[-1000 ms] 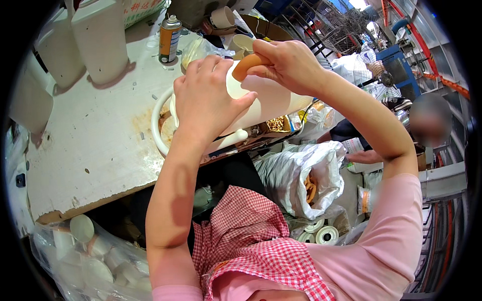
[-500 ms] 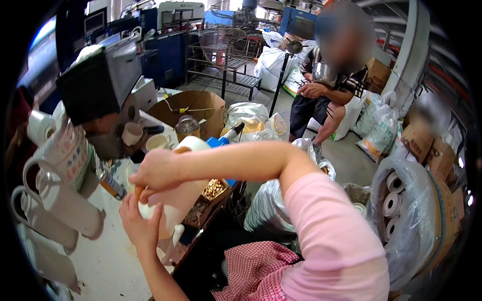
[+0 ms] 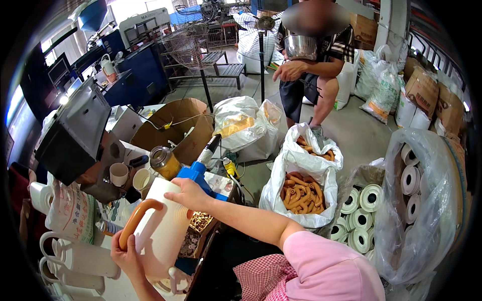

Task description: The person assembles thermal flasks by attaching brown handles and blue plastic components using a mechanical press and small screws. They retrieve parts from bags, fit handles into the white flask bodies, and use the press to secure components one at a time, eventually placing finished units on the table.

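Note:
A white jug body [image 3: 159, 246] leans tilted over the workbench, with a brown curved handle [image 3: 134, 223] along its left side. My left hand [image 3: 128, 257] is closed around the lower end of that handle, its thumb raised against it. My right hand [image 3: 190, 194] grips the far upper part of the jug, fingers pressed on the white wall. Just beyond the right hand stands a blue tool [image 3: 197, 176]. Under my right forearm lies a box of small brass-coloured parts [image 3: 202, 221]. Several finished-looking white jugs [image 3: 93, 258] stand to the left of my left hand.
An open white sack of brown handles [image 3: 304, 195] stands right of the bench, near white ring-shaped parts [image 3: 360, 224]. A glass jar [image 3: 164, 161] and cups [image 3: 119, 173] sit at the bench's far end. Another person [image 3: 314, 60] sits beyond, near a fan [image 3: 188, 47].
My right hand has moved from beside the left hand to the jug's far upper part. My left hand now holds the handle's lower end. The view has shifted, showing the sacks more fully.

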A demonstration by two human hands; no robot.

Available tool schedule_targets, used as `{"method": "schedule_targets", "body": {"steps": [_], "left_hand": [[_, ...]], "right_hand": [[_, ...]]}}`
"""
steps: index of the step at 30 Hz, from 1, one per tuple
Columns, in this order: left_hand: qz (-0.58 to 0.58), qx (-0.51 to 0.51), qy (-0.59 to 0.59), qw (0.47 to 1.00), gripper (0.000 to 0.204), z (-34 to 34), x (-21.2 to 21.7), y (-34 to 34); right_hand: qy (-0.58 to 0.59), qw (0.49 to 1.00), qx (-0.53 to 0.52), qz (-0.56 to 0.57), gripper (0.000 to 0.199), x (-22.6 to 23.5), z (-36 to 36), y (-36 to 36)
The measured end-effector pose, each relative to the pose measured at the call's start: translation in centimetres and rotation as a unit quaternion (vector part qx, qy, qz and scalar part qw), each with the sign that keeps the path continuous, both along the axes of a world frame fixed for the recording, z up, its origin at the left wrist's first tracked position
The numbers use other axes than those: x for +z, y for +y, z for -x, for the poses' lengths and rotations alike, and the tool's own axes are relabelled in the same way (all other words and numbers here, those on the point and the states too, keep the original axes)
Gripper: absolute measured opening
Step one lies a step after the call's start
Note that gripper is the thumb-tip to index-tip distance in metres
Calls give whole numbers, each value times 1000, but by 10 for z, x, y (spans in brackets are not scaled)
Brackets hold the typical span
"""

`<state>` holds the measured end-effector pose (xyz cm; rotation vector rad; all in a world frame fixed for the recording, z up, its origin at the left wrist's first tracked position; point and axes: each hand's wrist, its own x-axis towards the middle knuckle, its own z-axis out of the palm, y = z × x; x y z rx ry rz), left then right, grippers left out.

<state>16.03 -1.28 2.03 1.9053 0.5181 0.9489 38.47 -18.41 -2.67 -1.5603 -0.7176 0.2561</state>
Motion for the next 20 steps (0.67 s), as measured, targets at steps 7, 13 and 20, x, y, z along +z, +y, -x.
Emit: {"method": "schedule_targets", "body": {"steps": [7, 13, 20], "left_hand": [[-75, 108, 12, 991, 26, -18, 8, -17], [4, 70, 58, 996, 25, -8, 13, 20], [-38, 110, 166, 979, 27, 108, 29, 110]], "right_hand": [[95, 995, 36, -9, 36, 25, 4, -17], [-159, 974, -140, -75, 21, -24, 7, -48], [-440, 863, -18, 248, 10, -88, -5, -67]]}}
